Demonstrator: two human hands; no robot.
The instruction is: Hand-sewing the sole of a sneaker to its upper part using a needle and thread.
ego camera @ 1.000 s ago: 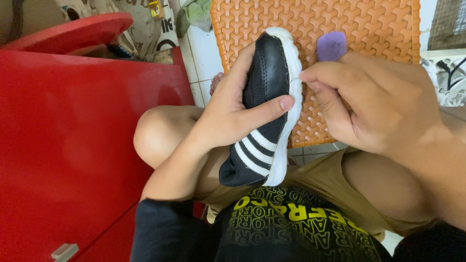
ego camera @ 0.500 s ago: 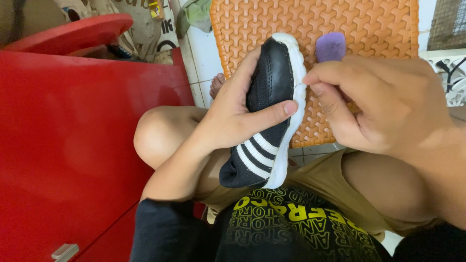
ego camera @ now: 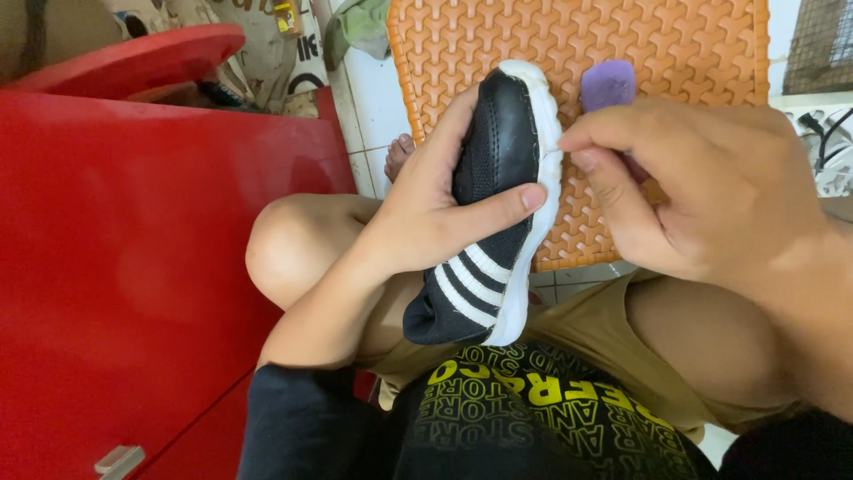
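Two bare hands work on a small shoe (ego camera: 494, 222) at the centre of the frame. Left hand (ego camera: 426, 213) comes in from the lower left and wraps the shoe from the left side, fingers curled behind it and the thumb (ego camera: 498, 206) laid flat across the upper, gripping it firmly. Right hand (ego camera: 702, 191) enters from the right, with thumb and forefinger pinched together right at the white sole's edge near the toe; something thin and pale seems to be caught in the pinch, too fine to identify.

The shoe is black with three slanted white stripes on its side and a white sole. It is held on its side in the air above the lap. Its long axis runs steeply, from the lower middle of the frame up and slightly right. The toe points up, toward the top of the frame; the heel opening points down at the lap. The sole faces right, toward the right hand.

Behind the shoe, across the top centre, is an orange mat (ego camera: 693, 36) with a raised lattice pattern. A purple block (ego camera: 608, 84) lies on it, just above the right hand. A red cabinet (ego camera: 133, 267) fills the left side. A bare knee (ego camera: 280, 249) sits below the left wrist. At the bottom is a black shirt (ego camera: 533, 418) with yellow print.
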